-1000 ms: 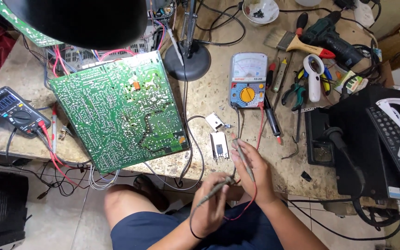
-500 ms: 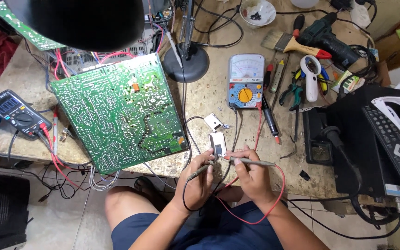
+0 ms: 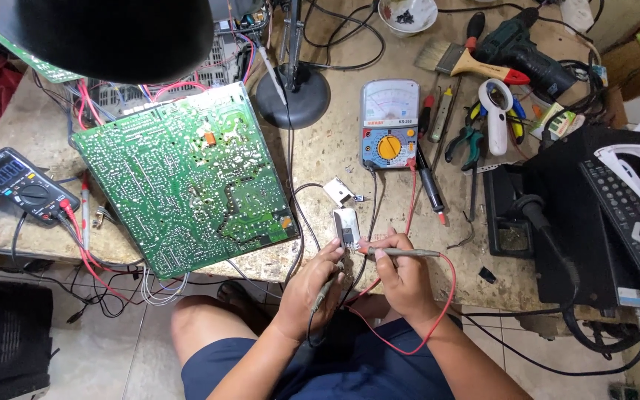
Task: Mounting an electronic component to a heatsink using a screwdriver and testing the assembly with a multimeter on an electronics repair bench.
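Observation:
My left hand (image 3: 312, 287) grips a dark test probe (image 3: 326, 289) whose tip points up at a small white component (image 3: 347, 227) near the table's front edge. My right hand (image 3: 403, 274) holds a second probe (image 3: 403, 252) with a red lead, lying sideways, its tip touching the same component. Both leads run to an analog multimeter (image 3: 389, 123) with an orange dial, standing behind the component. A second small metal-tabbed part (image 3: 340, 192) lies just beyond. A large green circuit board (image 3: 187, 178) lies solder side up to the left.
A digital multimeter (image 3: 24, 185) sits at the far left, a black lamp base (image 3: 292, 95) behind the board. Pliers, screwdrivers, a brush (image 3: 461, 61) and a cordless drill (image 3: 524, 52) lie at the back right. A black device with a remote control (image 3: 627, 222) fills the right.
Both hands rose from below the table edge to the small white component, bringing the two probe tips onto it. The red lead swung out to the right.

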